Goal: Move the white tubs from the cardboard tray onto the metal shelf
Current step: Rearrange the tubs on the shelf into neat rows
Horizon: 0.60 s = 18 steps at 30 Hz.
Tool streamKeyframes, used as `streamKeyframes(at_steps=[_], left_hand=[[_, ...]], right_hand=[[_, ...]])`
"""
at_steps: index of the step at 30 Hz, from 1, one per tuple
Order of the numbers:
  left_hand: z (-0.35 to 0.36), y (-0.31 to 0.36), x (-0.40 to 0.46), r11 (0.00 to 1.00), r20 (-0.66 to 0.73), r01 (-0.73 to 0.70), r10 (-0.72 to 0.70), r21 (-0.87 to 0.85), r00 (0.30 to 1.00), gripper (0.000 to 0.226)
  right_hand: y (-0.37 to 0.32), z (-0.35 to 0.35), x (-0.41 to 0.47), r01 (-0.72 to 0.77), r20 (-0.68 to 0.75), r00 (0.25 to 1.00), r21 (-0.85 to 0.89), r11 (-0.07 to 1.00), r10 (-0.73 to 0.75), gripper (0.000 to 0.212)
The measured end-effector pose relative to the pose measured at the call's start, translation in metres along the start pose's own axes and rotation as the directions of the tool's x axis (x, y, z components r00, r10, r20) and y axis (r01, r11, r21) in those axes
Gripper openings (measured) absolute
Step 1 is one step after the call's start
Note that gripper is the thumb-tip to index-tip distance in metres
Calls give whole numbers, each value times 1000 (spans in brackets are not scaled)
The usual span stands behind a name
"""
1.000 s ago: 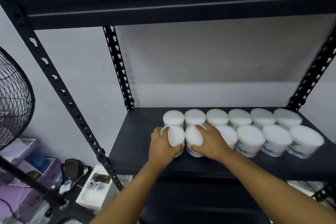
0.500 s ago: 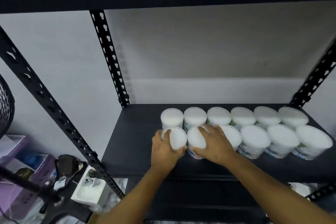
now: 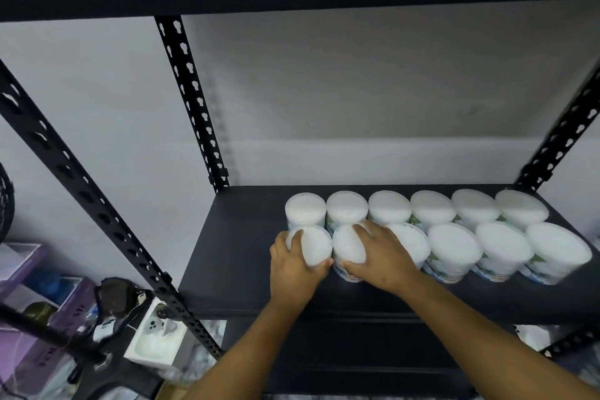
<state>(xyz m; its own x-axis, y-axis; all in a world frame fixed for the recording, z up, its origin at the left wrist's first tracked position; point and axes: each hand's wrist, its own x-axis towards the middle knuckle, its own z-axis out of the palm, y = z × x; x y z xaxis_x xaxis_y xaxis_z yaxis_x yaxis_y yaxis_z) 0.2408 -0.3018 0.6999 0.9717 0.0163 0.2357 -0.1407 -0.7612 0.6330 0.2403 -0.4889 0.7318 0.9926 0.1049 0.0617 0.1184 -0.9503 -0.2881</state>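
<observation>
L hand [image 3: 293, 265], R hand [image 3: 378, 256] grip round white tubs [image 3: 448, 250].

Dim, soft-focus view; edges bowed and blurred.

1. The metal shelf [image 3: 233, 256] is a dark board held by perforated black uprights [image 3: 190, 101] at its corners, with another dark board above it.
2. Twelve white tubs stand directly on it in two rows of six, packed side by side: a back row [image 3: 431, 206] — lids touching or nearly so — and a front row [image 3: 503, 245].
3. The rows fill the right and middle of the board; its left part is bare.
4. The two leftmost front tubs [image 3: 313, 245] sit partly under the person's hands.
</observation>
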Motion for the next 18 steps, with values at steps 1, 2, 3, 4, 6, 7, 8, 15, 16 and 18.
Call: streamKeyframes(at_steps=[1, 2, 3, 4, 6, 7, 8, 15, 16, 18], left_hand=[[0, 0, 0, 1000, 2, 0, 0, -1, 1000, 86], [0, 0, 0, 1000, 4, 0, 0, 0, 1000, 86], [0, 0, 0, 1000, 3, 0, 0, 1, 1000, 86], [0, 0, 0, 1000, 0, -1, 1, 3, 1000, 86], [1, -1, 0, 1000, 2, -1, 1, 2, 1000, 86], [1, -1, 0, 1000, 6, 1, -1, 2, 1000, 85], [1, -1, 1, 1000, 8, 1, -1, 0, 1000, 85], [-1, 0, 1, 1000, 15, 6, -6, -12, 1000, 86], [-1, 0, 1, 1000, 20, 7, -7, -8, 1000, 86], [-3, -1, 0, 1000, 35, -1, 0, 8, 999, 88]], right_hand=[[0, 0, 0, -4, 2, 1000, 3, 1000, 4, 83], [0, 0, 0, -6, 4, 1000, 6, 1000, 6, 83], [0, 1, 0, -6, 5, 1000, 5, 1000, 6, 83], [1, 1, 0, -5, 4, 1000, 2, 1000, 5, 83], [0, 1, 0, 0, -6, 1000, 0, 1000, 0, 82], [0, 0, 0, 1, -9, 1000, 0, 1000, -1, 82], [0, 0, 0, 1, -12, 1000, -2, 1000, -2, 81], [-2, -2, 0, 2, -11, 1000, -4, 1000, -2, 81], [-2, -2, -1, 1, -11, 1000, -2, 1000, -1, 82], [-2, -3, -2, 4, -25, 1000, 8, 1000, -4, 86]])
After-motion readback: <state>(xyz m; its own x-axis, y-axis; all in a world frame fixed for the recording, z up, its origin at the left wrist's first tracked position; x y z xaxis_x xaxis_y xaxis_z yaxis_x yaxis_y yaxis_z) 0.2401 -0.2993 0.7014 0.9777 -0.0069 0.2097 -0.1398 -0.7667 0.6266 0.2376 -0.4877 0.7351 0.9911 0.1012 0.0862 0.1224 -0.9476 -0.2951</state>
